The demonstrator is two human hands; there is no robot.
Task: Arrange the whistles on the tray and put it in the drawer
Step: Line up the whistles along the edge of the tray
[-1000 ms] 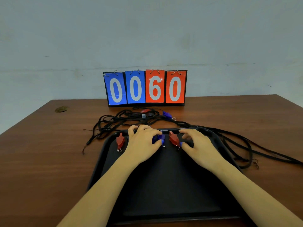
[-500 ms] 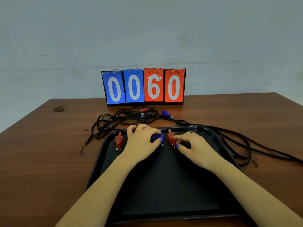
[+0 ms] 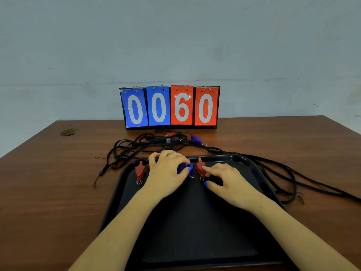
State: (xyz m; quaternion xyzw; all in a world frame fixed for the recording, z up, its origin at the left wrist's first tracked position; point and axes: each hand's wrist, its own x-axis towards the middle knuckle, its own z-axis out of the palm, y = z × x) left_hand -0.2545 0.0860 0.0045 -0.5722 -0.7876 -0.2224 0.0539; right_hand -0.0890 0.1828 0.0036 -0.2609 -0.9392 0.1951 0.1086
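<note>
Whistles sit partly sorted: a black tray [image 3: 195, 231] lies before me on the wooden table [image 3: 48, 192], with a short row along its twelve o'clock edge. At eleven o'clock on the tray rests a red whistle [image 3: 140, 171], alone. My left hand [image 3: 166, 173] lies palm-down beside it, fingers curled over a blue whistle [image 3: 184, 168], thumb against its side. My right hand [image 3: 228, 182] sits at one o'clock, forefinger touching a second red whistle [image 3: 200, 168], just right of the blue one; the other fingers are loosely bent, and I cannot tell whether they hold anything.

By my judgement the job is under halfway. Beyond the tray, a tangle of black lanyards [image 3: 146, 145] carries at least two more whistles, one red [image 3: 170, 134], one blue [image 3: 196, 138], not yet on the tray. Cords also trail off toward three o'clock. No drawer is in view.

Past the tangle, at twelve o'clock, a flip scoreboard [image 3: 170, 106] reads 0060 against a pale, scuffed wall [image 3: 175, 45]. A small dull mark [image 3: 69, 132] sits at ten o'clock.
</note>
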